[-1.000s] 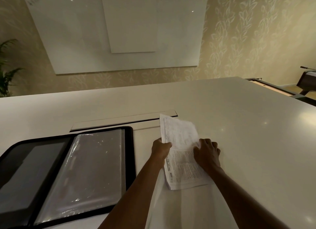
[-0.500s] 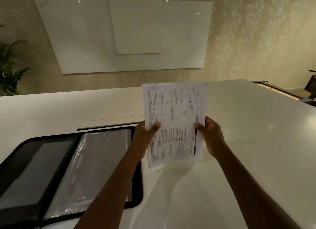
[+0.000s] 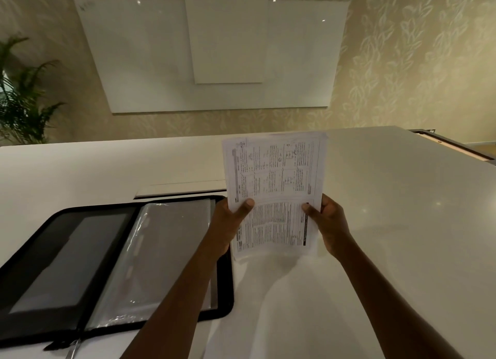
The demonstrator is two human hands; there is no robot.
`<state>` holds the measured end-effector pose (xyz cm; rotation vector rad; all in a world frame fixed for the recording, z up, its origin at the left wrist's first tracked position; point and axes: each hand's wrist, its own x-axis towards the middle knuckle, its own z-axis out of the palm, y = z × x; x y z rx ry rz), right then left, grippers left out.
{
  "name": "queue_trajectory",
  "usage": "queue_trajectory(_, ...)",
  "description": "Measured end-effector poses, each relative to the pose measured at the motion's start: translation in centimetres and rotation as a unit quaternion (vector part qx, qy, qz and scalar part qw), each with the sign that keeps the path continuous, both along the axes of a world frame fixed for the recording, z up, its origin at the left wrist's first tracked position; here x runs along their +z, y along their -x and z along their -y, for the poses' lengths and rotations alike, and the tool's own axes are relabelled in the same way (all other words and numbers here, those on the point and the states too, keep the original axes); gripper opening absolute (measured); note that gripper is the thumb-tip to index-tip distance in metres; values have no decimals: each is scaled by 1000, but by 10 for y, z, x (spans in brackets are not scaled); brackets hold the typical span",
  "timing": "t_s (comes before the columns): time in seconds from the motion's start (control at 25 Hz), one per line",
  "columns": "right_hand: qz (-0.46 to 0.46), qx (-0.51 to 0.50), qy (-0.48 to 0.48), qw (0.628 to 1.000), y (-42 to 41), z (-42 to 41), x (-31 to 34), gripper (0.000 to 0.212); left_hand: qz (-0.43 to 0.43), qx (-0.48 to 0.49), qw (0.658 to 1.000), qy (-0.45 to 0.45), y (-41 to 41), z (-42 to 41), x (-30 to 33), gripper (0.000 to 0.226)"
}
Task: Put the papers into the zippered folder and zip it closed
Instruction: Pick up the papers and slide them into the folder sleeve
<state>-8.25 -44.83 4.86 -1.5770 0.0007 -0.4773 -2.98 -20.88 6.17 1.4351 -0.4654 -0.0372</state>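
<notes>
Now lifted off the white table [image 3: 389, 197]: printed papers [image 3: 273, 192] held upright in the air, just right of the open zippered folder [image 3: 80, 251]. Left hand [image 3: 228, 224] pinched the left edge, right hand [image 3: 328, 221] the right edge, thumbs on the front. A second ago lay flat under both hands. Still outside the folder; insertion next, zip undone.

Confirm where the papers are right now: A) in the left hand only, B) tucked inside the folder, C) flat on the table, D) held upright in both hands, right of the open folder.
D: the left hand and right hand each grip a side edge of the papers, which stand upright to the right of the open folder.
</notes>
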Motion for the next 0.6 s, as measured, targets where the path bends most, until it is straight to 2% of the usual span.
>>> queue_trajectory(0.12,6,2,17,1000,-2,4,2,24,-4,2,1000,19,-3,-1,-3,27)
queue_trajectory(0.28,-27,-11,16,999,2,4,-17,21,-21,-15,1000,-6,2,5,-20,27)
queue_trajectory(0.48,-9,-3,22,1000,-2,6,-7,23,-11,-12,1000,3,-4,5,-14,33)
queue_trajectory(0.6,-29,-7,25,999,-2,7,-17,22,-19,-27,999,-14,-1,6,-24,32)
